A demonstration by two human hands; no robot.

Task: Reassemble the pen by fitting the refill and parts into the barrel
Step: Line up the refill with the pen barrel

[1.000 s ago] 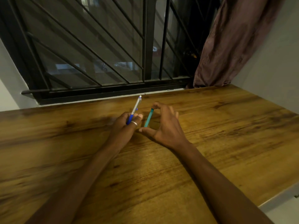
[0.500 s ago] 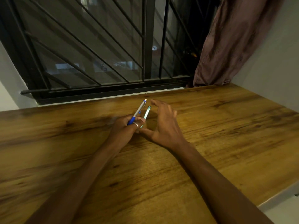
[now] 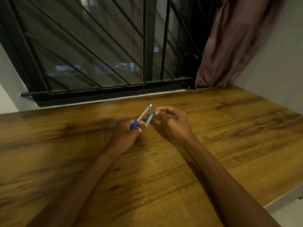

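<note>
At frame centre the left hand point(image 3: 126, 133) pinches the blue-and-silver barrel point(image 3: 141, 117) and teal tube point(image 3: 150, 117); the right hand point(image 3: 172, 122), fingers curled, holds nothing visible; both parts look light, stiff, slippery; grip mid-shaft.

The table point(image 3: 205, 145) is wood or a wood-look laminate, brown-grained, smooth with a soft sheen. The pen point(image 3: 141, 117) has a silvery, metal-looking upper barrel and a glossy blue plastic grip. The teal piece point(image 3: 150, 117) beside it looks like translucent plastic, though blur makes that uncertain. A shiny metal ring point(image 3: 139, 129) sits on the left hand point(image 3: 126, 134). At the table's far right corner hangs a matt, creased cloth curtain point(image 3: 232, 41); the window bars point(image 3: 149, 46) are black-painted metal.
</note>
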